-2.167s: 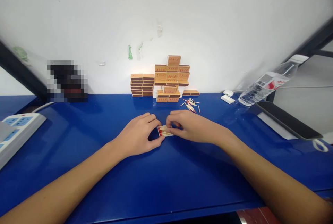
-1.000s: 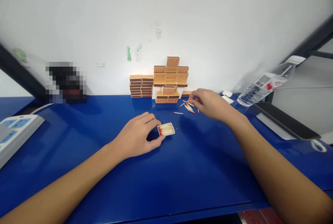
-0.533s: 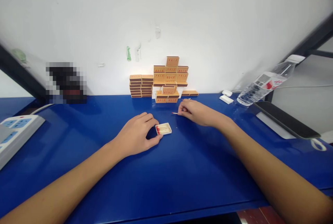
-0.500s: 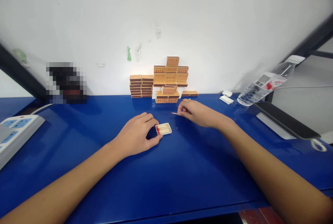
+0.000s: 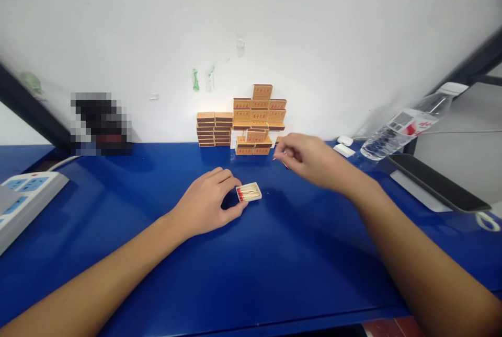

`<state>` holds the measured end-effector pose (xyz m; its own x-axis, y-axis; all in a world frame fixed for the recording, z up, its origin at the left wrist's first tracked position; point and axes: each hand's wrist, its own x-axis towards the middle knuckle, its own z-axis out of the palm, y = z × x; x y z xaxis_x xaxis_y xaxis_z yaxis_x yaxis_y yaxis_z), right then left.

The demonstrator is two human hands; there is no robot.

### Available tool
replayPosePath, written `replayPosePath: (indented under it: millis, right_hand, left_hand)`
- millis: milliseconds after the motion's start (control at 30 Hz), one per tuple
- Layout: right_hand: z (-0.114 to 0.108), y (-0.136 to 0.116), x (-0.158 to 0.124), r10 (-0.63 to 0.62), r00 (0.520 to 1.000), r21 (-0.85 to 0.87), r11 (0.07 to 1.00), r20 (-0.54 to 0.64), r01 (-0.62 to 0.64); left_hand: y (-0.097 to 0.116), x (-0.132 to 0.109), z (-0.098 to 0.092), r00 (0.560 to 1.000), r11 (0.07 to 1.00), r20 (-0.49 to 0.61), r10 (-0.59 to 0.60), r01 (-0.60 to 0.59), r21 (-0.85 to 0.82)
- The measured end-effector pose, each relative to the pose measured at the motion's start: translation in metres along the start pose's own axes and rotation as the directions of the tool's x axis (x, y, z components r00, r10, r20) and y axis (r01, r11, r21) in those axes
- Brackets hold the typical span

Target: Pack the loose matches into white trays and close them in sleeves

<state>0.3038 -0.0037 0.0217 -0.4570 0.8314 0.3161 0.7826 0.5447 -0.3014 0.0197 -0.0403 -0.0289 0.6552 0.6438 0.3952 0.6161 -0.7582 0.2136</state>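
Thumb and fingers of my left hand point(image 5: 207, 202) grip the left end of a small white matchbox tray point(image 5: 258, 198) on the blue table. Several red-headed matches point(image 5: 249, 192) lie side by side inside it, their heads toward my left hand. My right hand point(image 5: 308, 160) is raised to the right of the tray, its fingers pinched together. Red tips of matches point(image 5: 286, 166) show at those fingertips; the sticks are mostly hidden, so how many I hold is unclear. Behind, a stepped structure of yellow matchboxes point(image 5: 259, 116) stands against the wall, close to my right fingertips.
Left of the structure are two columns of stacked matchboxes point(image 5: 206, 128). A power strip point(image 5: 37, 196) lies at the left. On the right are a leaning water bottle point(image 5: 408, 125), a white earbud case point(image 5: 344, 140), a white block point(image 5: 344, 150) and a dark, long device point(image 5: 439, 183).
My right hand has moved right and up from the table, turning the matches in its fingers. It now covers most of the flat matchboxes behind. My left hand stays on the tray.
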Motion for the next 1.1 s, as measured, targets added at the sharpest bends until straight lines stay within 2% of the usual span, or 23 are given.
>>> replayPosePath:
  millis: [67,133,200,300,400,567,700,867,1100]
  right_hand:
    - [-0.009,0.028,0.002,0.105,0.994,-0.129,0.986,-0.031,-0.108]
    - [-0.010,0.054,0.002,0.131,0.991,-0.174,0.977,0.020,-0.125]
    - [-0.005,0.072,0.001,0.091,0.992,-0.108,0.991,0.091,-0.081]
    - [0.005,0.083,0.001,-0.010,0.986,0.027,1.000,0.168,0.005]
    - [0.010,0.084,0.001,-0.060,0.973,0.092,0.995,0.222,0.040]
    - [0.014,0.080,0.005,-0.076,0.963,0.150,0.988,0.260,0.037]
    - [0.021,0.077,0.009,-0.060,0.970,0.142,0.990,0.234,0.026]
    - [0.029,0.071,0.011,-0.027,0.964,0.126,0.992,0.265,-0.007]
    - [0.025,0.051,0.008,0.002,0.961,0.073,0.997,0.276,-0.023]
  left_hand:
    - [0.000,-0.001,0.000,1.000,1.000,0.018,-0.003,0.004,-0.002]
    - [0.000,-0.001,0.001,0.999,1.000,0.034,-0.010,0.010,-0.005]
    - [0.000,-0.001,0.001,0.999,1.000,0.032,-0.016,0.016,-0.006]
    - [0.000,0.000,0.001,0.999,1.000,0.031,-0.013,0.013,-0.001]
    - [0.000,0.001,0.001,0.999,1.000,0.039,-0.014,0.015,-0.001]
    - [-0.001,0.000,0.001,0.999,1.000,0.042,-0.011,0.011,0.000]
    - [-0.001,-0.001,0.001,0.999,1.000,0.044,-0.006,0.006,-0.006]
    - [-0.002,-0.001,0.002,0.999,1.000,0.052,-0.005,0.005,-0.004]
    - [-0.001,0.000,0.001,0.999,1.000,0.048,-0.008,0.008,-0.003]
